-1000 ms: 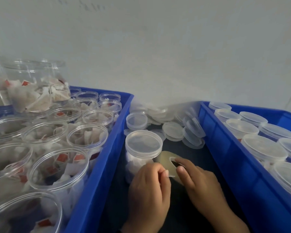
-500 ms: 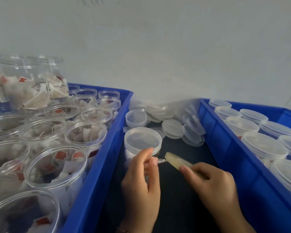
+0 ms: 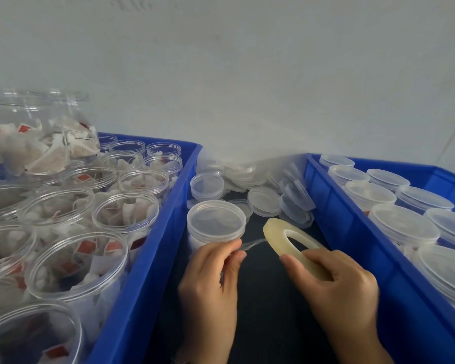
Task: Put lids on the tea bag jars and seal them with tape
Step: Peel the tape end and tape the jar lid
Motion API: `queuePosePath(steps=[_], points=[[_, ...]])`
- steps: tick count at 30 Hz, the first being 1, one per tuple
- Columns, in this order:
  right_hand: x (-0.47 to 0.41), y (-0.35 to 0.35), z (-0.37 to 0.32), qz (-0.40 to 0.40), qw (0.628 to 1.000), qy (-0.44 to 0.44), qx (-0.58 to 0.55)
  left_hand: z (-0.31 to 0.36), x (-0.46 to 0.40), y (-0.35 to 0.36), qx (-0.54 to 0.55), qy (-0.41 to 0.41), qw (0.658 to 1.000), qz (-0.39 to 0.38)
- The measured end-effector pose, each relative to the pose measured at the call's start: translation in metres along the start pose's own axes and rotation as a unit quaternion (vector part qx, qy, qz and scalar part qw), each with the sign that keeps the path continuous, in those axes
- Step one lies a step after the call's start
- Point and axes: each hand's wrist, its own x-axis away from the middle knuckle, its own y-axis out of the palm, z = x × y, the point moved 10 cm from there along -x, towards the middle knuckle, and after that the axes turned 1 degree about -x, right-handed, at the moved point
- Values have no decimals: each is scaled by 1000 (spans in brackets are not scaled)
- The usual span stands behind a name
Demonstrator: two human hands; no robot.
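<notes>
Dark gap between blue bins (image 3: 147, 258) — hands stretch tape (image 3: 286, 237)

A plain pale gray wall (image 3: 247, 74) fills the top half. It looks smooth, with soft even light on it. Down low, a dark tabletop (image 3: 273, 324) shows.
</notes>
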Motion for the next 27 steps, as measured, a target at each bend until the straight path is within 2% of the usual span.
queuePosePath(steps=[4, 13, 15, 17, 19, 21, 24, 27], points=[[0, -2, -3, 13, 1000, -26, 7, -3, -3, -2, 57, -44, 997, -7], [3, 5, -10, 9, 998, -56, 36, -2, -4, -7, 16, -44, 999, 10], [3, 8, -7, -4, 998, -33, 50, -2, -4, -5, -18, -36, 999, -5], [3, 20, 7, -65, 994, 37, 76, 6, -4, -2, -79, 8, 996, -27], [6, 38, 19, -164, 976, 85, 119, 16, -1, 1, -113, 47, 992, -37], [14, 58, 22, -267, 951, 79, 131, 19, 3, 6, -105, 65, 991, -49], [34, 87, 16, -379, 920, 50, 88, 18, 6, 14, -85, 71, 990, -83], [44, 103, 15, -430, 900, 43, 55, 6, 7, 18, -72, 27, 991, -109]])
